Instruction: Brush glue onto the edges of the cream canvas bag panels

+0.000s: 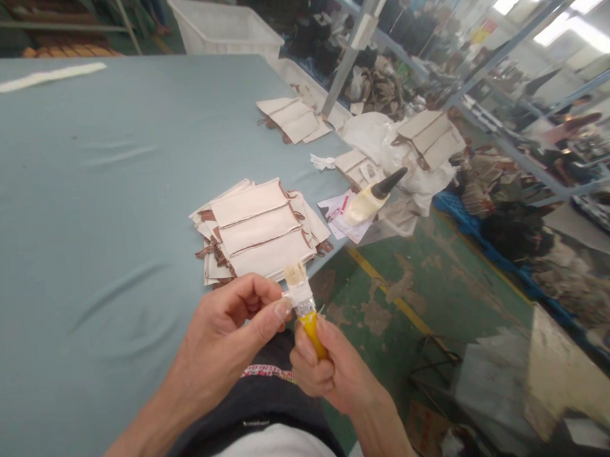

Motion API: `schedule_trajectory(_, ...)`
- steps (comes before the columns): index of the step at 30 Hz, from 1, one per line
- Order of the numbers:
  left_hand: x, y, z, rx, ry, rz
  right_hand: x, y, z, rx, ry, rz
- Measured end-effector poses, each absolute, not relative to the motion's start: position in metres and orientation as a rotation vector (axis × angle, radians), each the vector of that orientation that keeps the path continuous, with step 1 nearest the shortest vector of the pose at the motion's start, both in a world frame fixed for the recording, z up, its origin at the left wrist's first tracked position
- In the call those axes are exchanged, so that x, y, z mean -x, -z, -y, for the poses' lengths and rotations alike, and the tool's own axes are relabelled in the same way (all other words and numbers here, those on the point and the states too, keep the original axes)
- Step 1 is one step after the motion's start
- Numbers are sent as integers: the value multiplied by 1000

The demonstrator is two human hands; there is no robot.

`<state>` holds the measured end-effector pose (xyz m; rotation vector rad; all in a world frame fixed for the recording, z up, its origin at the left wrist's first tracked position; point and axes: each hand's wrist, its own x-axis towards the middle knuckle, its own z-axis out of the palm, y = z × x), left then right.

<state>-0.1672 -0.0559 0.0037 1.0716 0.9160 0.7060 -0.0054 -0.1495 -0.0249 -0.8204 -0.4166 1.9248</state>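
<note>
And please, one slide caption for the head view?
Right hand holding a yellow-handled brush, left hand at its white band, near stacked pieces.

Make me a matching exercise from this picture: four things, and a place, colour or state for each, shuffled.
1. Brush
2. Bottle
3. Stack of cream pieces
4. White bin

A. Beyond the far edge of the table
B. Pale body, dark pointed tip
C. Yellow handle, gripped in the right hand
D. Brown-edged, lying on the table

Pairs: 1-C, 2-B, 3-D, 4-A.
</note>
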Motion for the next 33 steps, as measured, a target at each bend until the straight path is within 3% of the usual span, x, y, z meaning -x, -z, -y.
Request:
schedule_trajectory(9, 165, -2, 55, -1012, -702, -877, 7, 27, 148, 880, -1927, 420)
schedule_trajectory(27, 167, 11, 56, -1058, -794, -946, 18, 46, 154, 1201, -1610, 576)
schedule_trajectory(33, 168, 24, 53, -1081, -786, -1011, 14, 36, 150, 1032, -1696, 491)
